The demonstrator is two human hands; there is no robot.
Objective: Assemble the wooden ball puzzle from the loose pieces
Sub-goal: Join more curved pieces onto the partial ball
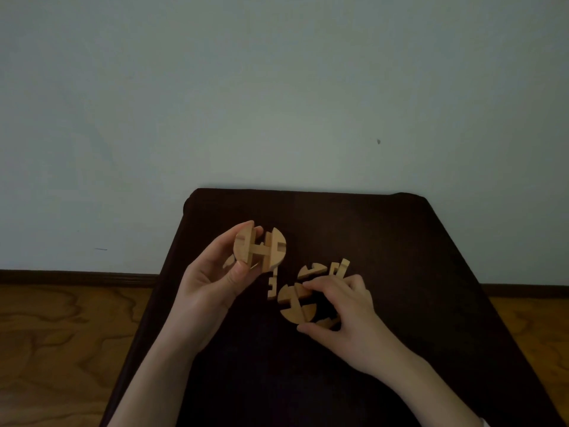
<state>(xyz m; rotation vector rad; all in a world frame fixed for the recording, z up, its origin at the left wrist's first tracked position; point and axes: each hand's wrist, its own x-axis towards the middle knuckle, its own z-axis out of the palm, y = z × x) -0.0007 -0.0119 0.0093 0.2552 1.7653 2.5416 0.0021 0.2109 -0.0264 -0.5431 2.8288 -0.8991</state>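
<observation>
A partly assembled wooden ball section is gripped in the left hand, raised above the dark worktop. A second interlocked cluster is pinched on the worktop by the right hand. Loose notched pieces are seen between and just beyond the hands.

Place: a plain room in a home, most likely a living space.
Wall: bare, pale, painted, with a small dark mark.
Skirting board: dark wood along the wall's foot.
Floor: grained wooden boards, domestic finish.
Bench: low, dark-covered, set against the wall.
</observation>
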